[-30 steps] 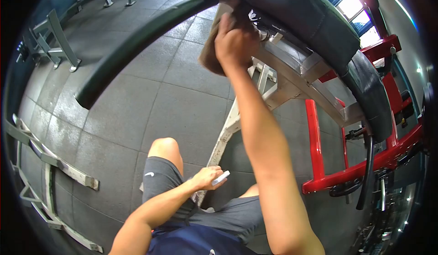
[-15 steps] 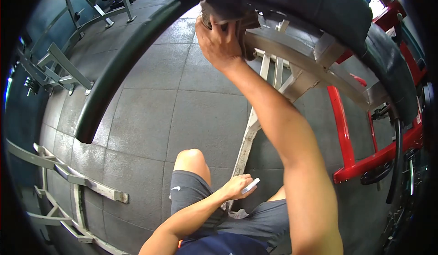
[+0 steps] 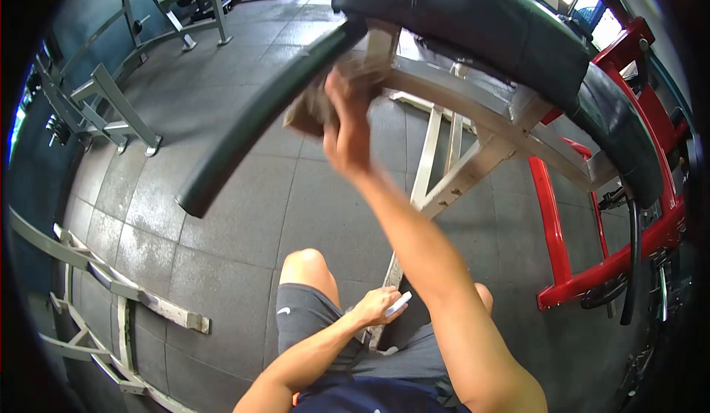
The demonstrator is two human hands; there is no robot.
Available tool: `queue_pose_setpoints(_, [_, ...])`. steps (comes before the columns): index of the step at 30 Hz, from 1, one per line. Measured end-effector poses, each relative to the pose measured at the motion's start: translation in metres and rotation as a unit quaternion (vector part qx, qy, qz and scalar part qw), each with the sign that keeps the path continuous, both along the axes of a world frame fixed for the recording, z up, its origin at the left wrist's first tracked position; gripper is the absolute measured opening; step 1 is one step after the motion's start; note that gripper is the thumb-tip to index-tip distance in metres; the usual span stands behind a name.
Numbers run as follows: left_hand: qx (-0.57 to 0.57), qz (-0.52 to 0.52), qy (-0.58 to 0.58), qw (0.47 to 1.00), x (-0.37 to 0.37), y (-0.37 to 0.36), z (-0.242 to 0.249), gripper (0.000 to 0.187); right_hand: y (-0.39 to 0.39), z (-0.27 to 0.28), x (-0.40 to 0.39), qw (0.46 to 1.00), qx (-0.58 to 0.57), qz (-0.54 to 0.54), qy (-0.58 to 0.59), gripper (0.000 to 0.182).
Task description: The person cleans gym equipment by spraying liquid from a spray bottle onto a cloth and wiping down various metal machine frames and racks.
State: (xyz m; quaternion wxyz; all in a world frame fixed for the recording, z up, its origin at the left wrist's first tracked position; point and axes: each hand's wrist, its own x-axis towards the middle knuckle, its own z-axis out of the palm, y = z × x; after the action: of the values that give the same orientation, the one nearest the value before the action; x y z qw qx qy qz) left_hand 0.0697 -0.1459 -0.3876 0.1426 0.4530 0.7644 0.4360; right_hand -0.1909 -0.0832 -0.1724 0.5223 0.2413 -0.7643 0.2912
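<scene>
My right hand [image 3: 346, 128] is raised and grips a brownish cloth [image 3: 314, 106], pressed against the underside of a long dark green pad [image 3: 259, 117] where it meets the white metal frame [image 3: 473, 110] of a gym bench. My left hand [image 3: 377, 306] rests low by my knee and holds a small white object [image 3: 398, 303], perhaps a bottle; its shape is unclear. A black padded seat [image 3: 481, 25] curves above the frame.
Grey rubber floor tiles [image 3: 244, 213] lie below. Red machine bars [image 3: 555, 243] stand at the right with black cables. Grey metal racks [image 3: 111, 110] line the left side and far back. My knee and grey shorts [image 3: 303, 309] are at the bottom.
My right hand has dropped with the cloth from under the black seat pad to the green pad's underside. The view tilted a little. My left hand has barely moved.
</scene>
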Motion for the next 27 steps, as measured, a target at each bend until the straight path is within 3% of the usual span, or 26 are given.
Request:
queue_pose_setpoints(2, [0.045, 0.01, 0.029, 0.999, -0.003, -0.001, -0.002, 0.025, -0.012, -0.058, 0.016, 0.967, -0.165, 0.08, -0.177, 0.044])
queue_pose_setpoints(3, [0.126, 0.021, 0.077, 0.989, -0.001, -0.003, -0.035, 0.037, -0.011, -0.069, 0.009, 0.834, -0.455, 0.151, -0.273, 0.046])
queue_pose_setpoints(4, [0.115, 0.023, 0.07, 0.991, 0.0, -0.004, -0.053, 0.048, -0.01, -0.081, 0.001, 0.6, -0.692, 0.21, -0.342, 0.049])
queue_pose_setpoints(6, [0.134, 0.039, -0.137, 0.981, 0.01, -0.004, -0.074, 0.053, 0.013, -0.099, -0.023, 0.388, -0.754, 0.483, -0.218, 0.054])
queue_pose_setpoints(7, [0.128, 0.042, -0.174, 0.976, 0.014, -0.007, -0.074, 0.054, 0.021, -0.082, -0.033, 0.366, -0.697, 0.596, -0.159, 0.056])
queue_pose_setpoints(8, [0.109, 0.038, -0.168, 0.979, 0.017, -0.01, -0.076, 0.055, 0.033, -0.059, -0.052, 0.51, -0.428, 0.74, -0.099, 0.056])
queue_pose_setpoints(9, [0.083, 0.026, -0.134, 0.987, 0.018, -0.011, -0.071, 0.055, 0.036, -0.037, -0.058, 0.689, -0.296, 0.661, -0.011, 0.057])
queue_pose_setpoints(10, [0.053, 0.01, -0.091, 0.994, 0.016, -0.015, -0.064, 0.056, 0.03, -0.019, -0.057, 0.915, -0.255, 0.313, 0.03, 0.057])
queue_pose_setpoints(11, [0.034, 0.0, -0.063, 0.997, 0.015, -0.017, -0.058, 0.056, 0.024, -0.009, -0.059, 0.976, -0.212, 0.035, 0.019, 0.058])
queue_pose_setpoints(13, [0.019, -0.008, -0.044, 0.999, 0.018, -0.021, -0.057, 0.057, 0.016, -0.015, -0.074, 0.98, -0.188, -0.069, -0.012, 0.059])
queue_pose_setpoints(21, [0.004, -0.016, -0.062, 0.998, 0.037, -0.041, -0.072, 0.062, 0.021, -0.038, -0.083, 0.968, -0.248, -0.033, -0.016, 0.064])
queue_pose_setpoints(24, [0.001, -0.021, -0.067, 0.998, 0.045, -0.053, -0.08, 0.064, 0.025, -0.06, -0.053, 0.949, -0.302, -0.07, -0.051, 0.067])
queue_pose_setpoints(27, [-0.036, -0.03, -0.084, 0.995, 0.02, -0.057, -0.016, 0.063, 0.04, -0.075, 0.02, 0.92, -0.372, -0.103, -0.069, 0.069])
